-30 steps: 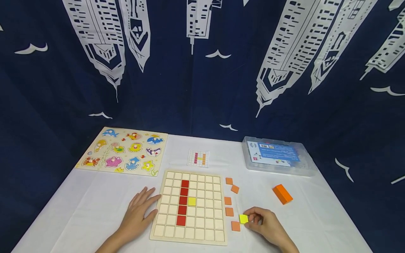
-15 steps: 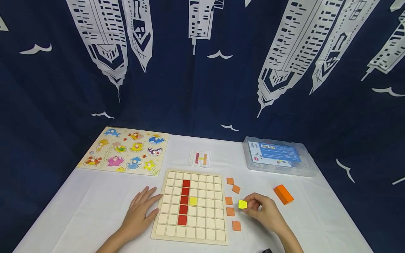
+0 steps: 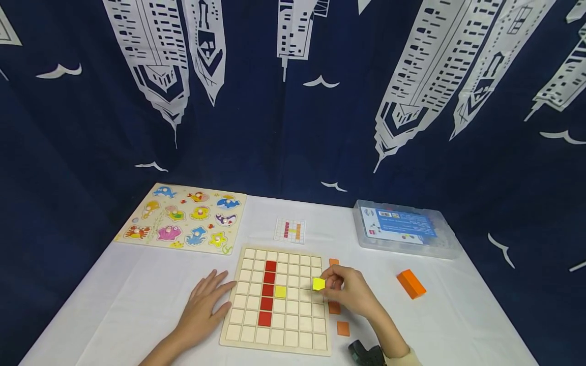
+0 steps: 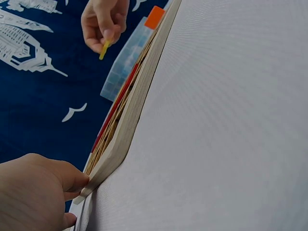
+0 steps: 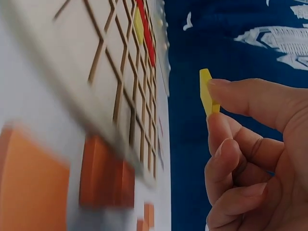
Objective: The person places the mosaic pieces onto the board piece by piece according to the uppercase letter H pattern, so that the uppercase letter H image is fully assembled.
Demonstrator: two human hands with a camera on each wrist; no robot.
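Between thumb and fingers, my right hand (image 3: 349, 291) pinches a yellow square tile (image 3: 318, 284), raised over the right part of the wooden grid board (image 3: 274, 348). The right wrist view shows this yellow tile (image 5: 206, 91) edge-on, clear of the board. On the board, a column of several red tiles (image 3: 266, 304) runs down the left part, with one yellow tile (image 3: 280, 292) beside its middle. My left hand (image 3: 201, 310) lies flat on the cloth with its fingers spread, fingertips at the board's left edge. In the left wrist view, the left fingers (image 4: 74, 175) touch the board's edge.
Orange tiles (image 3: 343, 329) lie along the board's right side, some hidden behind the right hand. A pattern card (image 3: 290, 231) is behind the board. A sea-animal puzzle (image 3: 183, 218) sits back left, a clear plastic box (image 3: 405, 229) back right, an orange block (image 3: 411, 284) at right.
My right hand has lifted the yellow tile and carried it left and away from me, from beside the orange tiles to over the board. My left hand has stayed in place.
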